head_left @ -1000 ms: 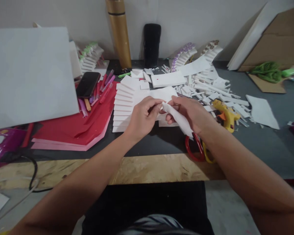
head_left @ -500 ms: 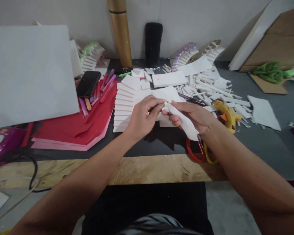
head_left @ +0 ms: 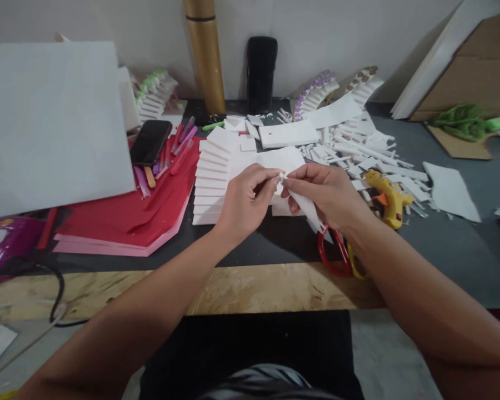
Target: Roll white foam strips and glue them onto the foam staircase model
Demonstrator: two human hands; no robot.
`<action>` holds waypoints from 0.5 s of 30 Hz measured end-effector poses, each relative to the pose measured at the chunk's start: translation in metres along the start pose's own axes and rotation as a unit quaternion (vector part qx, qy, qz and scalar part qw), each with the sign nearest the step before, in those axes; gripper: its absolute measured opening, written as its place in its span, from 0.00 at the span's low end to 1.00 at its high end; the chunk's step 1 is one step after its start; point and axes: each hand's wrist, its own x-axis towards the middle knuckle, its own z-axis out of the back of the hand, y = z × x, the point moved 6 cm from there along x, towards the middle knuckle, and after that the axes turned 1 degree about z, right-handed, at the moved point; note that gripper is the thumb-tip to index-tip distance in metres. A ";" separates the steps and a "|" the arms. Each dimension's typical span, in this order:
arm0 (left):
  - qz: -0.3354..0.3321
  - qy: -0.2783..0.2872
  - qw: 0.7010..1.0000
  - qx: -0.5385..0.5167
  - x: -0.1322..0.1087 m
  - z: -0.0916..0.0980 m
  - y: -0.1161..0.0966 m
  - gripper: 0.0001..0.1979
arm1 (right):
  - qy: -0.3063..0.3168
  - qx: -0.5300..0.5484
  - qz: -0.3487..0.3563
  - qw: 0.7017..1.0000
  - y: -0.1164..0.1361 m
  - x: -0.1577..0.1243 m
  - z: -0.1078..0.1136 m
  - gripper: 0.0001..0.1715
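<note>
Between both hands is a strip of white paper, its upper end bunched or rolled small. My left hand pinches that upper end between thumb and fingertips. My right hand grips the strip just beside it, thumb on top, with the loose tail hanging down below the palm. Behind the hands lies a white stepped model of layered board, partly covered by my left hand. Scissors with red and yellow handles lie under my right wrist, their blades hidden.
A yellow glue gun lies right of my right hand among white board scraps. Red sheets and a phone are left. A gold bottle and a black case stand at the wall. Purple tool at far left.
My right hand has turned over and its fingers have moved up close to the left fingertips. The paper tail now shows narrower and hangs steeper. My left hand keeps its place.
</note>
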 end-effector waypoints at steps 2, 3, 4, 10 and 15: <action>0.005 -0.003 1.000 0.008 -0.001 -0.002 -0.001 0.07 | -0.022 -0.045 0.024 0.998 0.002 -0.002 -0.001 0.18; 0.004 -0.006 1.000 0.015 -0.002 -0.003 -0.002 0.07 | -0.035 -0.063 0.034 0.997 0.003 -0.003 -0.001 0.17; 0.000 -0.010 1.000 0.024 -0.003 -0.004 -0.003 0.07 | -0.048 -0.076 0.046 0.995 0.003 -0.005 -0.001 0.16; -0.080 -0.035 0.992 0.089 -0.005 -0.007 -0.012 0.08 | -0.092 -0.110 0.096 0.985 0.008 -0.012 -0.004 0.12; -0.114 -0.046 0.983 0.137 -0.007 -0.005 -0.014 0.11 | -0.059 -0.085 0.094 0.990 0.014 -0.017 -0.011 0.17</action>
